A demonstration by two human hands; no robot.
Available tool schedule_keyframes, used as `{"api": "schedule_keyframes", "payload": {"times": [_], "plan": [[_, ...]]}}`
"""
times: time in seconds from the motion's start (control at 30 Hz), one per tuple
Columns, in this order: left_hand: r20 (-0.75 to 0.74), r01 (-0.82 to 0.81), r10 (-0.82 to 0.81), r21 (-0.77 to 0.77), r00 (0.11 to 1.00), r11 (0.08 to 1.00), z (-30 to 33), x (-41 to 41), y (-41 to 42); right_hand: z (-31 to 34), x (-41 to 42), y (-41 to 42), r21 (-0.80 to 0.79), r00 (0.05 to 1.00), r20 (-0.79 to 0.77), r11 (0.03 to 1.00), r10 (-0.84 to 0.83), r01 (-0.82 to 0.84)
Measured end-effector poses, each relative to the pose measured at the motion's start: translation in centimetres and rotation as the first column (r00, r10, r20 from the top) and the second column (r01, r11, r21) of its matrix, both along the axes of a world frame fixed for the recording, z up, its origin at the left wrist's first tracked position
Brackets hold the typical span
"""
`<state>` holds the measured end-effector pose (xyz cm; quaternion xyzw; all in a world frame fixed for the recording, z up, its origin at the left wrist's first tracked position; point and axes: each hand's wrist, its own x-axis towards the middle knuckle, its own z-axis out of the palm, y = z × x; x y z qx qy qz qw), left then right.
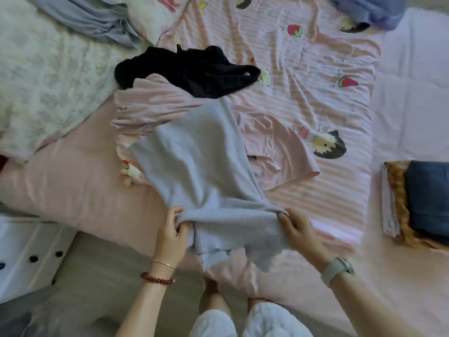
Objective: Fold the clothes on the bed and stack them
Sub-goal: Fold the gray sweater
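Lower centre of frame: both hands grip the near edge of a pale lilac-grey knitted sweater (194,171). Left hand (170,233) has fingers curled round a bunched fold at the sweater's left corner; right hand (297,228) pinches the opposite end of the same fold, thumb on top. Hands apart, fold stretched between them. Sweater's ribbed hem hangs below the fold, over the bed edge; rest of the garment lies flat, running up-frame toward centre.

Under it, centre: a pale pink ribbed garment (150,105), crumpled, partly covered. On that, upper centre: a black crumpled garment (194,71), unfolded.

Right edge, mid-height: a stack of folded clothes (418,203), dark blue item on top, orange-patterned and grey layers beneath, well apart from the sweater.

All rest on a bed w/ a pink-and-white striped cartoon-print sheet (315,88).

L wrist: red bead bracelet (156,279) plus thin gold chain. R wrist: pale-strapped watch (337,269).
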<state>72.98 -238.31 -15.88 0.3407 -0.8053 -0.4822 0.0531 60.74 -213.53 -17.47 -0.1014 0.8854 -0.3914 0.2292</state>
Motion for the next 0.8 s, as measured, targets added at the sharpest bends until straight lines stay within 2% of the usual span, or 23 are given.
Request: {"api": "schedule_keyframes", "payload": {"times": [0.1, 0.2, 0.3, 0.37, 0.4, 0.47, 0.53, 0.6, 0.63, 0.67, 0.73, 0.77, 0.8], "plan": [[-0.091, 0.236, -0.235, 0.009, 0.968, 0.972, 5.6, -1.0, -1.9, 6.5, 1.3, 0.1, -0.109, 0.987, -0.062, 0.984, -0.147, 0.139], [-0.115, 0.445, -0.434, 0.086, 0.893, 0.892, 11.3, -3.6, -2.8, 13.0, 0.8, 0.9, -0.235, 0.946, -0.154, 0.941, -0.284, 0.244], [-0.224, 0.633, -0.593, 0.242, 0.774, 0.735, 16.2, -6.1, -3.0, 18.2, -0.4, 2.4, -0.300, 0.943, -0.148, 0.922, -0.297, 0.244], [-0.305, 0.683, -0.611, 0.335, 0.730, 0.649, 18.2, -7.7, -2.9, 20.7, -0.9, 3.8, -0.369, 0.947, -0.107, 0.896, -0.303, 0.245], [-0.332, 0.682, -0.596, 0.339, 0.731, 0.648, 18.7, -8.5, -2.7, 21.5, -1.0, 4.5, -0.406, 0.949, -0.084, 0.880, -0.303, 0.246], [-0.311, 0.611, -0.536, 0.247, 0.785, 0.752, 18.2, -10.4, -1.9, 22.0, -1.2, 6.0, -0.464, 0.964, 0.008, 0.853, -0.267, 0.240], [-0.222, 0.486, -0.452, 0.133, 0.864, 0.864, 16.6, -12.4, -1.0, 20.7, -1.6, 7.1, -0.520, 0.950, 0.231, 0.798, -0.212, 0.304], [-0.139, 0.408, -0.391, 0.125, 0.910, 0.904, 15.3, -14.4, -0.2, 19.0, -2.6, 7.9, -0.475, 0.895, 0.396, 0.789, -0.205, 0.390], [-0.096, 0.412, -0.402, 0.147, 0.911, 0.899, 14.7, -15.3, -0.1, 18.3, -3.2, 8.3, -0.395, 0.875, 0.435, 0.828, -0.214, 0.399], [-0.054, 0.448, -0.446, 0.163, 0.894, 0.879, 14.3, -16.2, -0.1, 17.8, -3.9, 8.7, -0.284, 0.868, 0.451, 0.888, -0.208, 0.361], [0.044, 0.596, -0.607, 0.152, 0.793, 0.789, 14.2, -18.3, 0.1, 17.0, -6.2, 9.2, -0.102, 0.861, 0.490, 0.972, -0.135, 0.210], [0.072, 0.633, -0.646, 0.142, 0.760, 0.761, 14.2, -19.5, 0.3, 16.6, -7.6, 9.1, -0.074, 0.859, 0.492, 0.977, -0.139, 0.201], [0.056, 0.614, -0.622, 0.116, 0.781, 0.781, 14.0, -21.0, 0.6, 16.2, -9.1, 8.8, -0.084, 0.867, 0.455, 0.959, -0.204, 0.270]]}}
